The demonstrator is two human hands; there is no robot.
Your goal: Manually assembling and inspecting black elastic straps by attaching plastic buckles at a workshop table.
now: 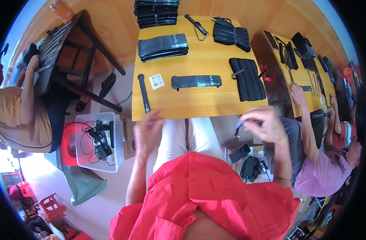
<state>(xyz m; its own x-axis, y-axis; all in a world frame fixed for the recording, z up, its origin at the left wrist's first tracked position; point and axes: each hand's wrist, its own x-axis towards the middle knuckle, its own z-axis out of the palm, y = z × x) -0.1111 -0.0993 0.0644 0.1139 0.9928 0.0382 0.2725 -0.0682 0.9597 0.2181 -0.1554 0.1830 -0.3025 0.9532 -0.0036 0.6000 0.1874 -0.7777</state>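
Past the table's near right edge, my right hand (265, 125) is closed, holding a short dark strap (242, 126) whose end sticks out from the fingers. My left hand (149, 127) is just off the near left edge, smeared by motion, close to the lower end of a narrow black strap (144, 92). Whether it holds anything does not show. Beside that strap lies a white printed label (156, 81). A wide flat black strap (196, 81) lies mid-table. To its right is a tied bundle of black straps (248, 80).
The yellow table (207, 104) also bears stacked flat black straps (163, 45), a taller stack (156, 14), a looped strap (197, 27) and another bundle (232, 36). A clear bin (117, 160) with cables stands at left. Co-workers sit at tables on both sides.
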